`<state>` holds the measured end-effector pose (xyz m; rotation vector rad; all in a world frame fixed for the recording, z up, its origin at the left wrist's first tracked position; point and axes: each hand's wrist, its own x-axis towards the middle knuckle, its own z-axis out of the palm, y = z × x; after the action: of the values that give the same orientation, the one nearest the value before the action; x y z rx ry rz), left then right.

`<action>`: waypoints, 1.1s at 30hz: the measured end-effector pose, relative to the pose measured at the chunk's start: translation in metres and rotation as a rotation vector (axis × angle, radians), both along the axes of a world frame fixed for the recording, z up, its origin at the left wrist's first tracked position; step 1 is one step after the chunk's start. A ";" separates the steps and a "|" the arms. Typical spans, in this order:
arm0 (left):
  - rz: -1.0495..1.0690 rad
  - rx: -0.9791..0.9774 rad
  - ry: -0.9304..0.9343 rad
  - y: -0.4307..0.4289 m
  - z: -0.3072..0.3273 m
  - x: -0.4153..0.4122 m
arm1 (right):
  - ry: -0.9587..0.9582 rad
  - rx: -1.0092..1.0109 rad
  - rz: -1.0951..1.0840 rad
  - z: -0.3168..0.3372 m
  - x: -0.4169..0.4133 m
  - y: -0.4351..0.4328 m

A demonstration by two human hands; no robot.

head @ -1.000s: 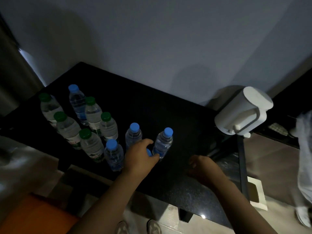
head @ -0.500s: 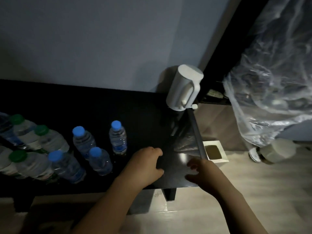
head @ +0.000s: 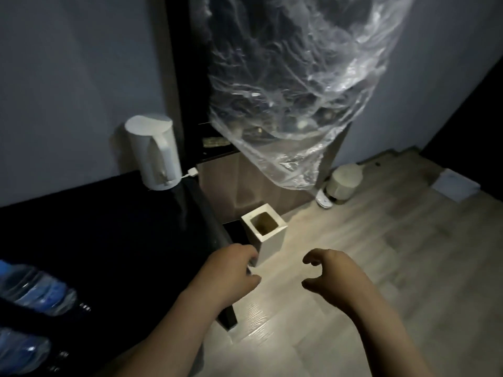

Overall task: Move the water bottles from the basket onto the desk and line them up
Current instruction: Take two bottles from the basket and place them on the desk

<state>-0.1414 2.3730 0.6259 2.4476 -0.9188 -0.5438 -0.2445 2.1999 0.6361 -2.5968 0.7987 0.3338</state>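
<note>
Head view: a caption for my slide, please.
Left hand and right hand, both empty, by the desk end near a white container.

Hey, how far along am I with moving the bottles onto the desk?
Done: several bottles sit on the desk at the left edge, too blurred to count. In hand: nothing; the left hand and right hand hang empty near the desk's end. Left: unclear, since the basket is out of view.

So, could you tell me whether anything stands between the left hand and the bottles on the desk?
Nothing visible does. Only bare desk top lies between the left hand and the blurred bottles at the frame's left edge. The white kettle stands at the desk's far corner, off that line.
</note>
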 end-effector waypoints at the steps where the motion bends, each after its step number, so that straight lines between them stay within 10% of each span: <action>1: -0.034 -0.001 0.005 -0.015 0.000 -0.004 | 0.000 0.000 -0.037 0.002 -0.011 -0.011; 33: -0.858 -0.033 -0.095 -0.416 0.005 0.064 | -0.174 -0.045 -0.901 0.013 -0.059 -0.282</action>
<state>-0.0770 1.9574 0.6310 1.9646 -2.0015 -0.6706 -0.3039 1.9176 0.6487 -1.9838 1.7720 -0.1773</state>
